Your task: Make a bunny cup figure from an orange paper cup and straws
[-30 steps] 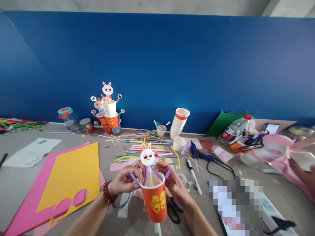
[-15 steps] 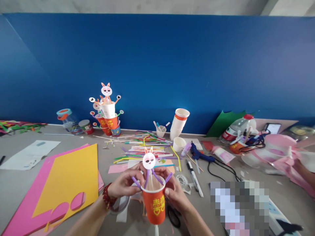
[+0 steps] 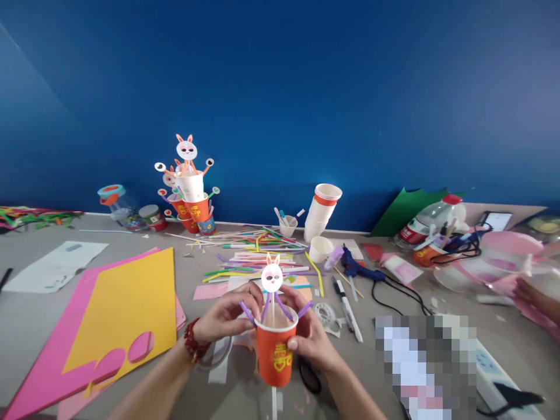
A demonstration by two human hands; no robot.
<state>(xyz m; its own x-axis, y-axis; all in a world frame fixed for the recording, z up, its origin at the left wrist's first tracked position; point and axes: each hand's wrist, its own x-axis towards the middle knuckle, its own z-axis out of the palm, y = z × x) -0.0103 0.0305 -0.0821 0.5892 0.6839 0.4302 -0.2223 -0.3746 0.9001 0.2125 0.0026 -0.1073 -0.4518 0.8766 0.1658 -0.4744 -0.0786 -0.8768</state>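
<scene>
A red paper cup (image 3: 275, 356) with yellow characters stands upright between my hands, with a white stick (image 3: 274, 402) coming out below it. From its opening rises a white paper rabbit face (image 3: 272, 278) with pink ears. Purple fuzzy stems (image 3: 284, 307) bend inside the cup and stick out over both sides of its rim. My left hand (image 3: 231, 315) is closed at the cup's left rim, its fingertips by the left purple stem. My right hand (image 3: 312, 338) grips the cup's right side, thumb on the front. Some fingers are hidden behind the cup.
Finished rabbit cups (image 3: 192, 186) stand stacked at the back left. Coloured pens and sticks (image 3: 258, 256) lie ahead. A blue glue gun (image 3: 361, 268) with its cord, a marker (image 3: 347, 309) and tape are on the right. Yellow card (image 3: 131, 309) lies left. Another person's hand (image 3: 531, 294) is far right.
The cup has turned, bringing its yellow characters to the right, and my right thumb now lies on its front. The rabbit face has shifted slightly up and right. The view has tilted down a little.
</scene>
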